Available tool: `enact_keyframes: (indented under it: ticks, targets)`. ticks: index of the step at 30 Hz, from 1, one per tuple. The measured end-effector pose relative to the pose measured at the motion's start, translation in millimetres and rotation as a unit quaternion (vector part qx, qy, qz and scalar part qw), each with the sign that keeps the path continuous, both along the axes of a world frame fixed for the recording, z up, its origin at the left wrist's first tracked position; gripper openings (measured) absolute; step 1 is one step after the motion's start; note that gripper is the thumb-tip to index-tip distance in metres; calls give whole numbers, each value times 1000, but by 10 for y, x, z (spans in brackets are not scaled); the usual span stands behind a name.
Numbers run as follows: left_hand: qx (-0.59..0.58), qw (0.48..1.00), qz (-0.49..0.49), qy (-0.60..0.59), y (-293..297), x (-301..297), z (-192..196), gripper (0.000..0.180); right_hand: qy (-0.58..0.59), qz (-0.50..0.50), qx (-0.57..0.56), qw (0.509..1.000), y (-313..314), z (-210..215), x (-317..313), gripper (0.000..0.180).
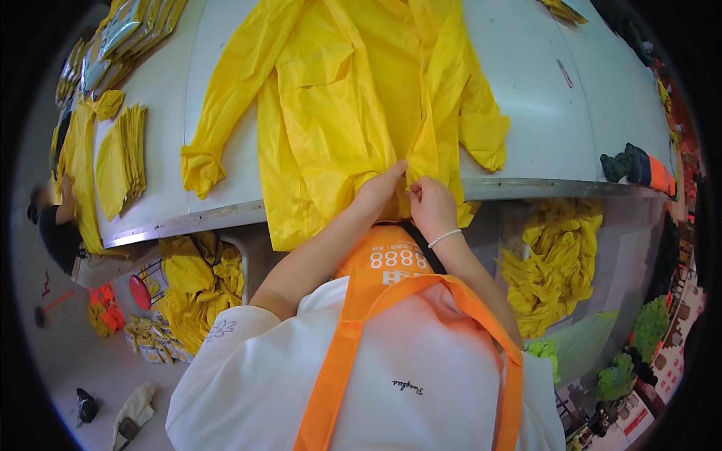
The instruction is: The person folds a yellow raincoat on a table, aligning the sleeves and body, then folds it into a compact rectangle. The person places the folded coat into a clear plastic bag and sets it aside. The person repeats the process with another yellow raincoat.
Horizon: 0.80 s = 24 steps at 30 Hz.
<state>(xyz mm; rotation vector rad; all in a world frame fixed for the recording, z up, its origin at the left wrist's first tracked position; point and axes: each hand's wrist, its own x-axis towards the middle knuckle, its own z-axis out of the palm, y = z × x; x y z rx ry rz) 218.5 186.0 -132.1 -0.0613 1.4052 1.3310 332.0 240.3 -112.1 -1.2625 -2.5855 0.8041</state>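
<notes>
A yellow raincoat [323,120] lies spread on the pale worktable, its front parted and its lower hem hanging over the near edge toward me. A flap pocket shows on its left half, and both sleeves reach out to the sides. My left hand [378,192] is closed on the front edge near the hem, with the fingertips partly hidden in the cloth. Close beside it, my right hand [432,207], a beaded bracelet on its wrist, pinches the opposite front edge.
Folded yellow pieces [124,161] and plastic-wrapped packs [139,30] lie at the table's left. A pen [565,74] and a dark-and-orange bundle [647,169] are on the right. Heaps of yellow garments [553,263] sit below the metal edge [203,223]. Another person [56,225] stands far left.
</notes>
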Motion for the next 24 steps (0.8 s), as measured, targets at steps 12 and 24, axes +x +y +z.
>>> enact_keyframes:
  ticks: [12, 24]
  targets:
    - [-7, 1000, -17, 16, -26, 33, -82, 43, 221, -285, -591, 721, 134, -166, 268, 13]
    - [-1, 967, 230, -110, -403, -35, -158, 13, 226, -260, -601, 721, 68, -255, 37, 13]
